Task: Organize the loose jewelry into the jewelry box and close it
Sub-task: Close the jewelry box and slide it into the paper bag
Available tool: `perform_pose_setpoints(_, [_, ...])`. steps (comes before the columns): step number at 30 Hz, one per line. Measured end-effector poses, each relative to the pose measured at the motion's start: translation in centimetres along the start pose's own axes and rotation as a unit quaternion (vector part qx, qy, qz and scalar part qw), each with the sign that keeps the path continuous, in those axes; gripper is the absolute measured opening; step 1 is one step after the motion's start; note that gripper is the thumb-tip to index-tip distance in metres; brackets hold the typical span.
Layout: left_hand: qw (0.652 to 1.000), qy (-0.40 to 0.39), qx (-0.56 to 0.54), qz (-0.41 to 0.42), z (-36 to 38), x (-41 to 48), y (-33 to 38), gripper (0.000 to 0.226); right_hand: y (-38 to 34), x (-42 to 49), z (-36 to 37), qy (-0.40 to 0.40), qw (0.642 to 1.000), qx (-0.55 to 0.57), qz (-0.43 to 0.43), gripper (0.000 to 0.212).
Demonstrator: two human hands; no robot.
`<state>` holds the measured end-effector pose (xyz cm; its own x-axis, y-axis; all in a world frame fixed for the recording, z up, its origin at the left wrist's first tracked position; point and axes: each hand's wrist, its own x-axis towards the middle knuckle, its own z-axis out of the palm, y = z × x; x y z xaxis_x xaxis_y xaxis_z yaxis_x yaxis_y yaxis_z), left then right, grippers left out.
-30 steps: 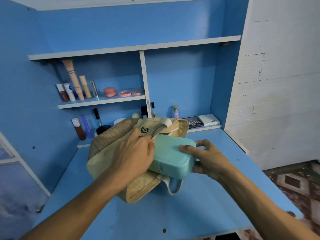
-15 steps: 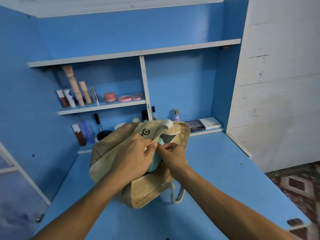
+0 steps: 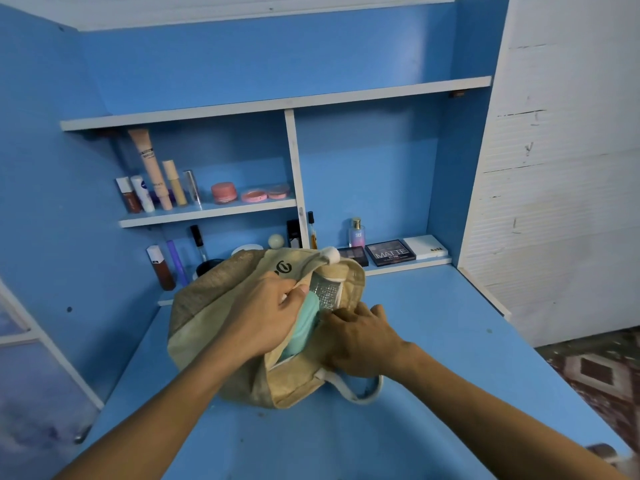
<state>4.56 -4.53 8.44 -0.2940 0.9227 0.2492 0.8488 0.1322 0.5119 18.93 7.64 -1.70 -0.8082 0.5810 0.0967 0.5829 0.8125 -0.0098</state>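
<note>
1. A beige tote bag [image 3: 214, 306] lies at mid-frame on the blue desk [image 3: 450, 341].
2. The teal jewelry box [image 3: 306, 323] sits mostly inside the bag's mouth, with one edge showing. A silvery glittering item [image 3: 325, 292] lies at its 1 o'clock.
3. Left hand [image 3: 266, 313]: thumb and fingers pinch the bag's rim at the box's 10 o'clock.
4. Right hand [image 3: 360, 341]: fingers are curled at the box's 3 o'clock with the tips hidden, so I cannot tell what they hold.
</note>
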Motion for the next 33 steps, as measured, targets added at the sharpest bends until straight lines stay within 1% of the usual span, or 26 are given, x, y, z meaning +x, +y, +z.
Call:
perform_pose_setpoints(1, [1.0,-0.001,-0.005,-0.001,-0.1,0.0,0.0,0.047,0.2,0.2,0.2,0.019,1.0,-0.02,-0.005,0.073])
perform_pose_setpoints(3, [1.0,0.001,-0.005,0.004,-0.1,0.0,0.0,0.047,0.3,0.4,0.4,0.039,0.999,-0.037,-0.009,0.064])
perform_pose_setpoints(7, [1.0,-0.006,0.013,0.005,0.2,-0.1,-0.5,0.049,0.2,1.2,0.6,0.068,0.995,-0.027,-0.062,0.024])
perform_pose_setpoints(8, [1.0,-0.011,0.016,0.005,0.3,-0.2,-0.7,0.049,0.2,1.3,0.5,0.071,0.995,-0.021,-0.073,0.019])
perform_pose_setpoints(9, [1.0,-0.017,0.019,0.006,0.4,-0.2,-0.9,0.049,0.2,1.5,0.4,0.074,0.994,-0.015,-0.083,0.019])
perform_pose_setpoints(13, [0.999,-0.026,0.035,0.006,0.8,-0.5,-1.4,0.046,0.1,1.6,0.6,0.043,0.995,0.027,-0.091,0.034])
perform_pose_setpoints(16, [0.998,-0.032,0.062,0.003,0.9,-0.6,-1.5,0.038,0.7,1.8,0.4,0.024,0.992,0.066,-0.104,0.033])
perform_pose_setpoints(18, [0.994,-0.044,0.096,-0.003,1.0,-0.7,-1.8,0.033,1.4,1.6,-0.6,0.012,0.986,0.144,-0.079,0.033])
perform_pose_setpoints(20, [0.993,-0.052,0.102,-0.012,1.2,-0.7,-2.2,0.031,2.4,0.9,-1.6,0.029,0.978,0.205,-0.037,0.032])
perform_pose_setpoints(22, [0.994,-0.062,0.089,-0.019,1.8,-0.7,-2.5,0.032,2.4,-0.1,-1.9,0.042,0.976,0.212,-0.02,0.032])
perform_pose_setpoints(24, [0.994,-0.075,0.071,-0.019,2.6,-0.8,-2.8,0.036,1.1,-1.4,-1.6,0.065,0.981,0.183,-0.025,0.037])
perform_pose_setpoints(25, [0.995,-0.078,0.061,-0.015,2.9,-1.0,-3.0,0.04,0.3,-2.1,-1.2,0.091,0.979,0.18,-0.031,0.035])
perform_pose_setpoints(27, [0.996,-0.081,0.031,-0.005,3.0,-1.4,-3.4,0.048,-1.7,-3.8,-0.8,0.136,0.968,0.208,-0.037,0.023])
perform_pose_setpoints(29, [0.997,-0.077,-0.013,0.002,2.7,-2.1,-3.9,0.05,-3.9,-5.3,-0.6,0.134,0.953,0.265,-0.052,0.019])
perform_pose_setpoints(30, [0.997,-0.066,-0.031,0.007,2.5,-2.4,-4.0,0.047,-5.1,-5.9,-0.7,0.115,0.944,0.301,-0.064,0.02])
perform_pose_setpoints(31, [0.998,-0.051,-0.043,0.011,2.2,-2.7,-4.1,0.044,-6.3,-6.4,-0.7,0.099,0.935,0.332,-0.078,0.021])
perform_pose_setpoints(33, [0.998,-0.01,-0.053,0.018,1.8,-3.1,-4.0,0.036,-8.6,-6.6,-0.6,0.097,0.92,0.364,-0.104,0.022])
